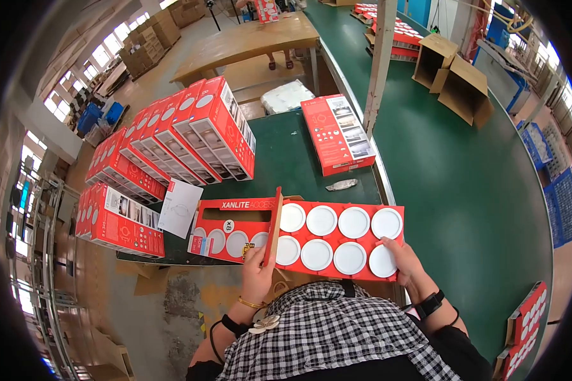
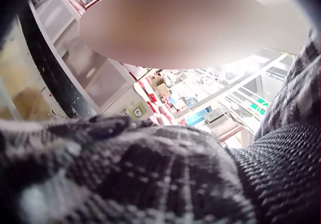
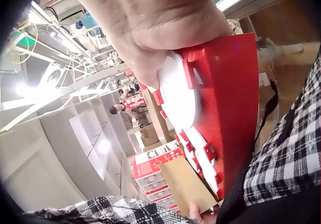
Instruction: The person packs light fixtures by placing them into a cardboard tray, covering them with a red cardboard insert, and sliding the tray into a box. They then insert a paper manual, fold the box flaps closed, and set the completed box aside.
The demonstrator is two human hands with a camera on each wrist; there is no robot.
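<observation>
A red cardboard tray (image 1: 337, 241) carries two rows of round white lamps (image 1: 349, 258). My right hand (image 1: 405, 261) grips its right end, thumb over the corner lamp. The tray's left end meets the mouth of a printed red carton (image 1: 235, 223), whose end flap (image 1: 274, 225) stands up. At that flap, my left hand (image 1: 256, 278) holds the carton's edge. In the right wrist view, my right hand (image 3: 165, 23) is over the tray's red side (image 3: 228, 113), with the brown inside of the flap (image 3: 185, 184) beyond. The left wrist view is mostly blurred and covered by checked cloth.
Red cartons (image 1: 190, 130) stand in rows at the left, a white leaflet (image 1: 180, 208) beside them. Another carton (image 1: 339, 134) lies at the back near a crumpled wrapper (image 1: 342, 185). A green conveyor (image 1: 445, 190) runs along the right, past a post (image 1: 380, 63); brown boxes (image 1: 457, 82) lie on it.
</observation>
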